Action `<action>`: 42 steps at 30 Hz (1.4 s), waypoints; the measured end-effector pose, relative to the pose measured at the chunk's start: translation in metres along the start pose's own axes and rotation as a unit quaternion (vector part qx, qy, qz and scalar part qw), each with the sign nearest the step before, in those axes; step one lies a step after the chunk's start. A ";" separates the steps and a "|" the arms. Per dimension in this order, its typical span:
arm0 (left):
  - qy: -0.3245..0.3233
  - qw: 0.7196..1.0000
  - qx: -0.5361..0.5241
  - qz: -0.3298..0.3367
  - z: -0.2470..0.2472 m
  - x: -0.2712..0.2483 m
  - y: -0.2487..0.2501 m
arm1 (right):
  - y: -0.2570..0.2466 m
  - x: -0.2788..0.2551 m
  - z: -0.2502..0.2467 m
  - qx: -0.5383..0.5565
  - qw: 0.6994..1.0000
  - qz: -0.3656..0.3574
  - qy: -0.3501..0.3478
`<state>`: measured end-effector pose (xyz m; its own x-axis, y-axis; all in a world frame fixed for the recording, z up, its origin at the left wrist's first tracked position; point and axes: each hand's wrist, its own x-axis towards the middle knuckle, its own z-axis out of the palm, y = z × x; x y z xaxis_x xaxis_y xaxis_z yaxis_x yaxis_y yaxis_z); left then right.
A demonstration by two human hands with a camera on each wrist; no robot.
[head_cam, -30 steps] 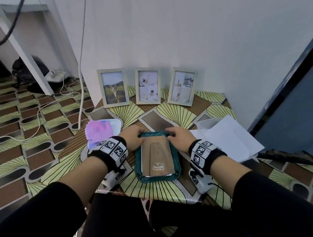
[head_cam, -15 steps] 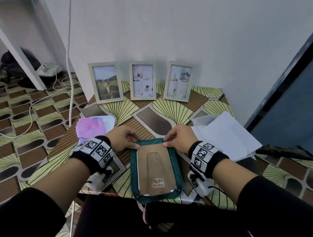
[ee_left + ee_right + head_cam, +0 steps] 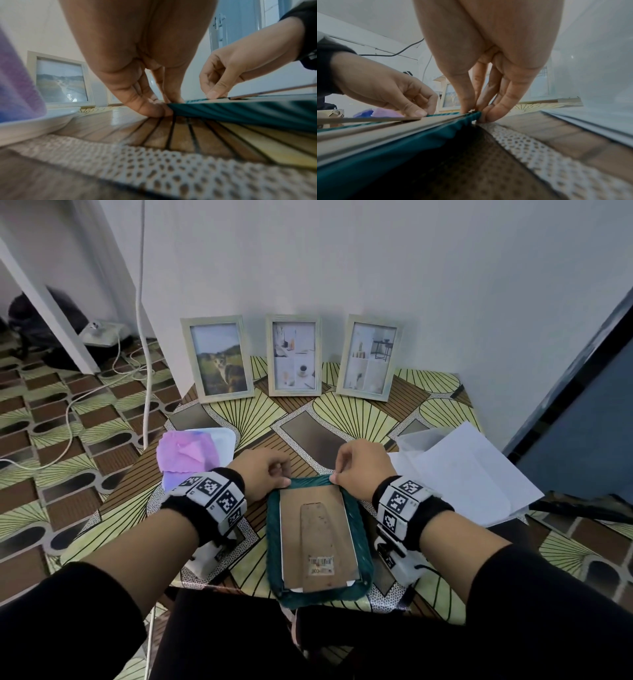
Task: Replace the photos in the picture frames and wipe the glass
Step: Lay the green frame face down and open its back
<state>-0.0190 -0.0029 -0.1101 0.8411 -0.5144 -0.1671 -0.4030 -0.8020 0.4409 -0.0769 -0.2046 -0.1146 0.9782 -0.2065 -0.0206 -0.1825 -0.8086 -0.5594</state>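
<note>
white cable (image 3: 142, 302), patterned floor (image 3: 51, 433), blue door (image 3: 582, 419)

A teal frame (image 3: 363, 546) lies face down at the desk's six o'clock edge, brown backing board (image 3: 317, 539) up (barcode sticker near its close end); three pale frames (image 3: 294, 355) stand at twelve o'clock.

- The teal frame (image 3: 363, 546) lay face down, so its glass and photo were hidden.
- The print on the barcode sticker (image 3: 321, 564) was too small to read.
- In the left wrist view, the purple cloth (image 3: 15, 88) was cut off by the left edge.
- The paper sheets (image 3: 472, 474) showed no legible print.
</note>
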 end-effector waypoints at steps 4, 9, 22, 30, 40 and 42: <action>0.012 1.000 0.020 -0.017 0.002 0.001 0.004 | -0.003 0.000 -0.001 0.001 1.000 0.013 0.009; 0.029 0.998 -0.026 -0.040 -0.001 -0.009 0.011 | -0.001 -0.015 -0.010 0.037 0.998 -0.014 -0.041; 0.007 0.996 0.023 0.088 0.049 -0.094 0.044 | 0.039 -0.096 -0.019 -0.120 0.960 -0.201 -0.151; 0.023 0.986 0.162 0.009 0.047 -0.069 0.074 | 0.043 -0.097 -0.026 -0.112 0.965 -0.200 -0.129; 0.023 0.997 0.072 0.024 0.030 -0.061 0.086 | 0.048 -0.105 -0.026 -0.053 0.979 -0.170 -0.098; 0.023 0.999 -0.003 0.042 0.024 -0.063 0.076 | 0.047 -0.104 -0.025 -0.045 0.977 -0.179 -0.104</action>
<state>-0.1111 -0.0389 -0.0869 0.8196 -0.5660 -0.0884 -0.4712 -0.7539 0.4578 -0.1899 -0.2349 -0.1181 0.9781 0.2078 -0.0102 0.1767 -0.8554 -0.4869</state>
